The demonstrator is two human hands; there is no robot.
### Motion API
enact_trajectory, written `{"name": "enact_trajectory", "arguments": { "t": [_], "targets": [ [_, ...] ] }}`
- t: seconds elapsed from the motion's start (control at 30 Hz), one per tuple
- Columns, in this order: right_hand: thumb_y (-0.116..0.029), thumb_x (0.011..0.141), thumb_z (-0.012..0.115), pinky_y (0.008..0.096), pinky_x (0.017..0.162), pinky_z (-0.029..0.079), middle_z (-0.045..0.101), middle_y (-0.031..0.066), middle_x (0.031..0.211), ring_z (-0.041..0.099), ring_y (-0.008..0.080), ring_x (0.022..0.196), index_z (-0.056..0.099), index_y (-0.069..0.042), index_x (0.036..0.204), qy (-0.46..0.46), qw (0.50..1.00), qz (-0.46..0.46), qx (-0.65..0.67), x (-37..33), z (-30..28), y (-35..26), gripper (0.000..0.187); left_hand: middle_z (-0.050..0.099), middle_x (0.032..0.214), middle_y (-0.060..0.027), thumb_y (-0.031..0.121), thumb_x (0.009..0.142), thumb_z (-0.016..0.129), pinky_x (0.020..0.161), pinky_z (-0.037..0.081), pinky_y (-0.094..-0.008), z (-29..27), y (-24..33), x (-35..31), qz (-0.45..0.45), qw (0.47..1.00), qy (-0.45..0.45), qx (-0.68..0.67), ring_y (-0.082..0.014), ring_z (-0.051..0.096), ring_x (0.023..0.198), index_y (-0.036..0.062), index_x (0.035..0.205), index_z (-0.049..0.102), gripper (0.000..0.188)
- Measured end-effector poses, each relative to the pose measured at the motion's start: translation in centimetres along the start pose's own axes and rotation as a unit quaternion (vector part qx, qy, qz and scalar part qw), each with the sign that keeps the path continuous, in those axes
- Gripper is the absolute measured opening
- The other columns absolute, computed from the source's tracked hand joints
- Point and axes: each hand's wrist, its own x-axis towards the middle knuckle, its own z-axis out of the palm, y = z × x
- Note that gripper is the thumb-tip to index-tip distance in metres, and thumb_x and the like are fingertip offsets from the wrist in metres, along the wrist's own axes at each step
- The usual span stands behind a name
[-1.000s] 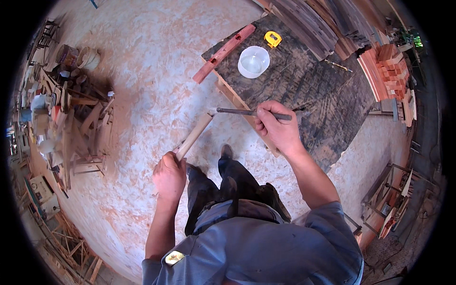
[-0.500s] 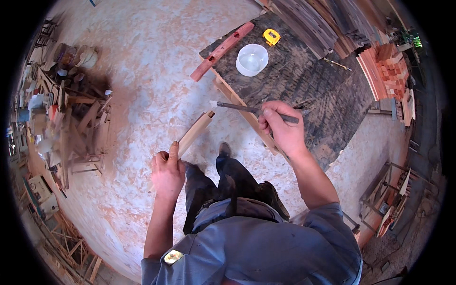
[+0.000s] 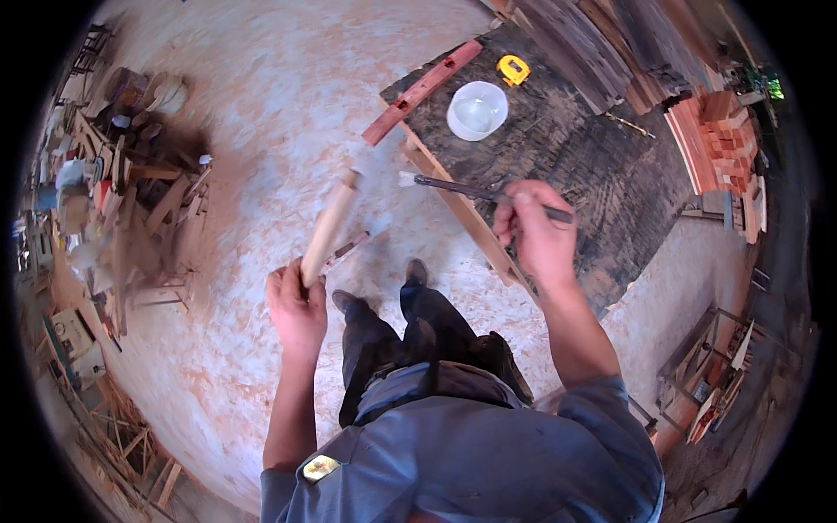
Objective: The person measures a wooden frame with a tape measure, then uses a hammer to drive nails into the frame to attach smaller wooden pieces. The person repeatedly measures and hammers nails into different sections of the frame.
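Observation:
My left hand (image 3: 296,305) is closed round the lower end of a pale wooden piece (image 3: 328,225), which stands up blurred from my fist. Beside it a thin dark reddish strip (image 3: 349,250) shows; whether I hold that too I cannot tell. In my right hand (image 3: 542,234) is a slim brush (image 3: 460,187), its dark handle gripped between thumb and fingers. The pale bristles point left toward the wood, with a gap between them. A translucent white tub (image 3: 477,111) with whitish contents stands on the dark tabletop (image 3: 575,166), beyond the brush.
A reddish slotted wooden bar (image 3: 423,91) lies along the table's left edge. Near the tub is a yellow tape measure (image 3: 513,70). Stacked boards (image 3: 575,52) and reddish blocks (image 3: 724,144) occupy the far right. Scrap wood (image 3: 157,209) is heaped at left.
The wooden piece has swung to a steeper angle and turned in my left hand. A thin dark strip now shows beside it. My right hand and brush have shifted slightly right.

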Motion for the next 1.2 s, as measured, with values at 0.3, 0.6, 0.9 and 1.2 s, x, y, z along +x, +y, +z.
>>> {"name": "enact_trajectory", "arguments": {
  "t": [0.3,0.6,0.9,1.2],
  "targets": [
    [-0.008,0.097,0.043,0.0306,0.049,0.047,0.060,0.0170,0.073,0.059,0.0217,0.060,0.055,0.003,0.098,-0.126,0.974,-0.027,0.184,-5.0,2.2,2.5,0.017,0.047,0.073,-0.0056,0.017,0.093,0.046,0.061,0.047,-0.0351,-2.6,-0.2,8.4,-0.343,0.571,0.133,-0.734,-0.0195,0.051,0.065,0.0048,0.097,0.046,0.013],
    [0.002,0.092,0.047,0.0250,0.058,0.050,0.064,0.0114,0.081,0.062,0.0141,0.069,0.056,0.002,0.099,-0.152,0.987,-0.032,0.030,-7.0,4.3,4.0,0.012,0.048,0.075,-0.0059,0.021,0.100,0.041,0.078,0.051,-0.0464,-0.4,-2.5,8.0,-0.401,0.514,0.179,-0.737,-0.0207,0.051,0.068,0.0070,0.088,0.046,0.019],
    [0.001,0.086,0.060,0.0256,0.058,0.047,0.063,0.0074,0.079,0.059,0.0111,0.068,0.057,-0.001,0.095,-0.208,0.963,-0.088,-0.147,-6.6,4.9,5.2,0.009,0.050,0.076,-0.0049,0.025,0.100,0.044,0.083,0.052,-0.0479,0.1,-2.3,6.7,-0.386,0.530,0.192,-0.730,-0.0192,0.054,0.071,0.0076,0.090,0.047,0.021],
    [0.007,0.076,0.066,0.0309,0.064,0.049,0.062,0.0109,0.080,0.061,0.0243,0.070,0.059,0.000,0.088,-0.195,0.930,-0.245,-0.190,-5.8,4.9,4.4,0.015,0.061,0.088,-0.0045,0.027,0.097,0.051,0.082,0.052,-0.0396,-0.5,-4.2,6.6,-0.349,0.545,0.109,-0.754,-0.0201,0.060,0.082,0.0113,0.096,0.052,0.016]
  ]
}}
